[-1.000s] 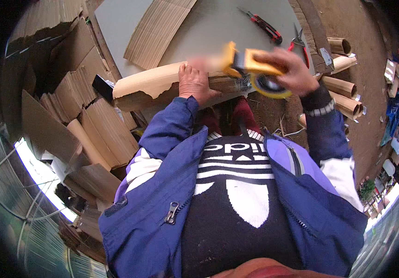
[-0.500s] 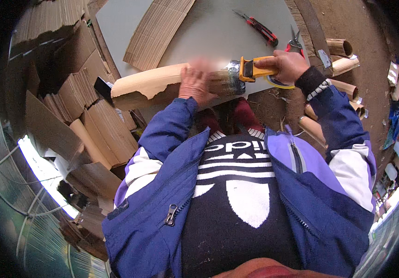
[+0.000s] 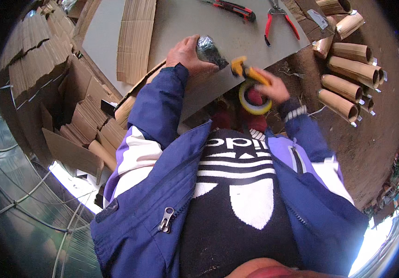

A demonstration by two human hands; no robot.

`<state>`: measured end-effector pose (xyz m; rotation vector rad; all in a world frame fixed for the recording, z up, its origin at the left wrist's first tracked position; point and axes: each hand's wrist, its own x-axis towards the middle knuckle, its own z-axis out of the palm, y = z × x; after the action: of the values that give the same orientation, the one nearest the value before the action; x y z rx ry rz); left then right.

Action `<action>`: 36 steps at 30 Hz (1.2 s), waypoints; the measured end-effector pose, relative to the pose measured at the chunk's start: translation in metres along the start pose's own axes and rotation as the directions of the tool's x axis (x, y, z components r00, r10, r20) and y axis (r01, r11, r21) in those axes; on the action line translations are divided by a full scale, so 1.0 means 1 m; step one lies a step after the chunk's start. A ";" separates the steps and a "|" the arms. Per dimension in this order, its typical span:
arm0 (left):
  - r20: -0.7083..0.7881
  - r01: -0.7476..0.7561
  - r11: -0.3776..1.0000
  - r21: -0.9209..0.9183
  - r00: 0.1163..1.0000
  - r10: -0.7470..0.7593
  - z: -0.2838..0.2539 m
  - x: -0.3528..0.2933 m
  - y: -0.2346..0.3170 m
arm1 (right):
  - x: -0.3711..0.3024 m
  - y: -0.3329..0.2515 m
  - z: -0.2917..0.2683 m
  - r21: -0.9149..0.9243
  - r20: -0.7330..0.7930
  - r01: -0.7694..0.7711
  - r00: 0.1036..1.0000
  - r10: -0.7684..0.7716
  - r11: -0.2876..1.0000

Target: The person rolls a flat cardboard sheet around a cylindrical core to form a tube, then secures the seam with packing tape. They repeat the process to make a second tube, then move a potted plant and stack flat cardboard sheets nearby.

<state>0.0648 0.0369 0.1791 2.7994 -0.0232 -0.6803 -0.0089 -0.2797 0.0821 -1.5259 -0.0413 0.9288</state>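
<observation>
My left hand (image 3: 186, 54) grips a rolled cardboard tube (image 3: 126, 109) close to its far right end, thumb and fingers spread around it. That end is covered with shiny tape (image 3: 210, 52). Much of the tube is hidden behind my left sleeve. In my right hand (image 3: 273, 88), slightly blurred, is a yellow tape dispenser (image 3: 250, 72) with a tape roll (image 3: 258, 109) on it. The dispenser's head is apart from the tube, a little to its right.
On the grey table (image 3: 181, 18) lie a ribbed cardboard sheet (image 3: 135, 41), a red-and-black utility knife (image 3: 231, 8) and red-handled pliers or snips (image 3: 280, 21). Several cardboard tubes (image 3: 350, 69) rest on the ground to the right. Cardboard stacks (image 3: 37, 65) stand at the left.
The dispenser has come away from the tube's taped end, toward my body. My left hand now holds the tube near that end instead of its middle. The view has shifted too.
</observation>
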 end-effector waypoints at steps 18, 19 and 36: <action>0.014 -0.037 0.992 -0.120 0.999 0.039 0.015 0.013 -0.030 | 0.085 -0.057 0.074 -0.442 0.409 -0.257 0.795 0.448 0.859; 0.004 -0.040 0.991 -0.130 0.999 0.041 0.015 0.020 -0.035 | 0.117 -0.067 0.098 -0.692 0.558 0.170 0.742 0.370 0.702; -0.400 -0.205 0.979 0.016 0.896 0.194 0.028 -0.044 -0.115 | -0.027 -0.033 0.069 -0.164 0.196 -0.292 0.927 0.321 0.942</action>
<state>0.0075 0.1448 0.1454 2.8018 -0.2189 -0.0516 -0.0500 -0.2302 0.1319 -1.5711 -0.0228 1.3690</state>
